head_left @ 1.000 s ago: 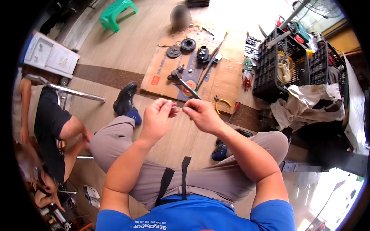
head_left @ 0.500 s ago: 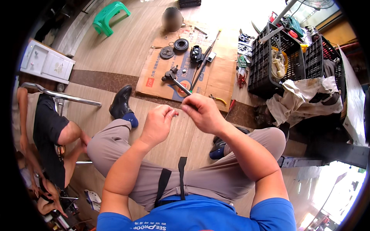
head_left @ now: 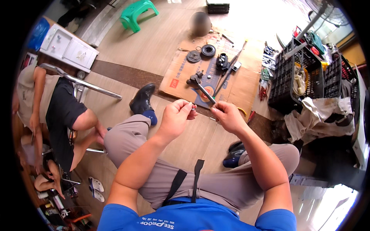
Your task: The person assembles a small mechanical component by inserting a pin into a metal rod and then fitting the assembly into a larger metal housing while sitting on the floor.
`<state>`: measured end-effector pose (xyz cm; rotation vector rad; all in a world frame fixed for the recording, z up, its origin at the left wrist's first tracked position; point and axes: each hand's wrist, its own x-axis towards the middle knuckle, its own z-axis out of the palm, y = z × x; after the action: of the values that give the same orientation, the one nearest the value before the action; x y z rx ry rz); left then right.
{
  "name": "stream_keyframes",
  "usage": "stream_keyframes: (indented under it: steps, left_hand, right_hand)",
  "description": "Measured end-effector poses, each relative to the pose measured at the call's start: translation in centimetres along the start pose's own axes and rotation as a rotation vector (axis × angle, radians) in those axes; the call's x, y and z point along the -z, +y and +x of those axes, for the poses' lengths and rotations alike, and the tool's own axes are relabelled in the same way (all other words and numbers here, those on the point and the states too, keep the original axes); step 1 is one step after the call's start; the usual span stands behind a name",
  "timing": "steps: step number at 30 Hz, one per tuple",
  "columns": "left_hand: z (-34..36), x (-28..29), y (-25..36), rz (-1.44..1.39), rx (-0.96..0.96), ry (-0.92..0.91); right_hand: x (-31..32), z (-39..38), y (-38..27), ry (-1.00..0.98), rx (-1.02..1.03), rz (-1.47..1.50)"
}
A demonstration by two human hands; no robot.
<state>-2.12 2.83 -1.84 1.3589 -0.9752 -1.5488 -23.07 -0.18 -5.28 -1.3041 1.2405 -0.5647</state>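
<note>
Cardboard [head_left: 246, 79] lies beyond the left hand [head_left: 175, 117], pinching a partly hidden red piece [head_left: 194, 107], and right hand [head_left: 230, 118], grip unclear.

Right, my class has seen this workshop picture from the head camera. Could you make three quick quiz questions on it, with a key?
1. Which hand pinches the small red part?
2. Fill the gap: the plastic crates to the right of the cardboard sheet are coloured ____.
3. True or false: the green stool stands on the cardboard sheet.

Key
1. The left hand.
2. Black.
3. False; the green stool stands on the floor, apart from the cardboard sheet.
</note>
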Motion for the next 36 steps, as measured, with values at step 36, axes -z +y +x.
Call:
stream_keyframes:
  steps: [36]
  left_hand:
    - [-0.4,-0.1,-0.3,0.021,0.0,0.042]
  right_hand:
    - [-4.2,-1.1,-1.6,0.102,0.51,0.231]
